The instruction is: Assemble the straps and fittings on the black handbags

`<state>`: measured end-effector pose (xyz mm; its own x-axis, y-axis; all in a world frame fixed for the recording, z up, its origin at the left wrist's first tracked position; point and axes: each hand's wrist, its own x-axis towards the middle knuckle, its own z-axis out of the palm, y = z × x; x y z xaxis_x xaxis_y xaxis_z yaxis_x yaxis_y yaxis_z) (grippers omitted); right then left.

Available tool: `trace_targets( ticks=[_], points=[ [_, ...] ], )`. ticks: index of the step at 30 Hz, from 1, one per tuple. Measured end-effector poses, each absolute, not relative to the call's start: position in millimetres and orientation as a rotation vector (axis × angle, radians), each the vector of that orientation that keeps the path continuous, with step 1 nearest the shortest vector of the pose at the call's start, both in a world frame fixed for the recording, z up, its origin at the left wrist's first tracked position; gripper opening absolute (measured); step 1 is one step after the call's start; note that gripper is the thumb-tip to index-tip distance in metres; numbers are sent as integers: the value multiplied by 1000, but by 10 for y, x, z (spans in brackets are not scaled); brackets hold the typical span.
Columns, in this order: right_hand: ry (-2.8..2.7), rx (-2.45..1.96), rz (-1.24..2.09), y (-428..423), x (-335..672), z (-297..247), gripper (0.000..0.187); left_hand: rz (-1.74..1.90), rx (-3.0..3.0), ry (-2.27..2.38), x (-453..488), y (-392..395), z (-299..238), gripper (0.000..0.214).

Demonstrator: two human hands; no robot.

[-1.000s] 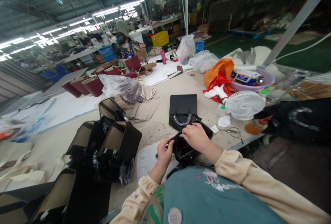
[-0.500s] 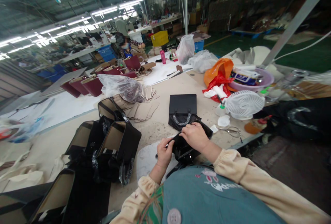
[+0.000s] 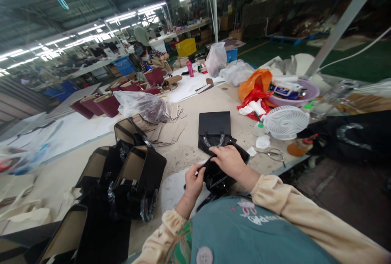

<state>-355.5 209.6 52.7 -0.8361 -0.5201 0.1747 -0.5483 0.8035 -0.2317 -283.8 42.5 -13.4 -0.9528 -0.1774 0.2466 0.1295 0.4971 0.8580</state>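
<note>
A black handbag (image 3: 214, 175) rests at the table's front edge, close against my apron. My left hand (image 3: 193, 182) pinches its edge on the left between thumb and fingers. On the upper side, my right hand (image 3: 229, 160) is closed over the bag's rim, its fingertips bent down and partly hidden. Just beyond lies another black bag (image 3: 214, 123) with a plastic-wrapped handle, flap toward the far side. Several black bags (image 3: 152, 172) with beige insides stand open to the left. Under the held bag is a pale sheet (image 3: 172, 190).
Right of the hands are scissors (image 3: 273, 154), a white fan (image 3: 286, 121), an orange-brown container (image 3: 297, 147) and a purple basin (image 3: 313, 89). Beige panels (image 3: 166, 133) and a plastic bag (image 3: 142, 103) lie further back. Maroon bags (image 3: 106, 103) stand before a co-worker (image 3: 149, 56).
The view has shifted slightly. Both hands keep nearly the same grip on the black handbag; the right hand's fingers have moved a little along the rim toward the left.
</note>
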Motion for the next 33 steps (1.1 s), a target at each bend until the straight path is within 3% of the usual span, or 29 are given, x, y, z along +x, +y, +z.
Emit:
trace_targets(
  ticks=[10,15,20,33],
  points=[
    [-2898,877,387,2082,-3592,500,17,-1013,-169,-2815,-3115,445,169,21],
    [-2902,841,445,2117,-3614,472,15,-1064,-139,-2835,-3256,511,110,18],
    [-2877,819,508,2201,-3638,475,29,-1059,-71,-2810,-3276,496,75,17],
    [-2860,805,459,2216,-3707,489,18,-1075,-101,-2775,-3284,484,53,16]
  ],
)
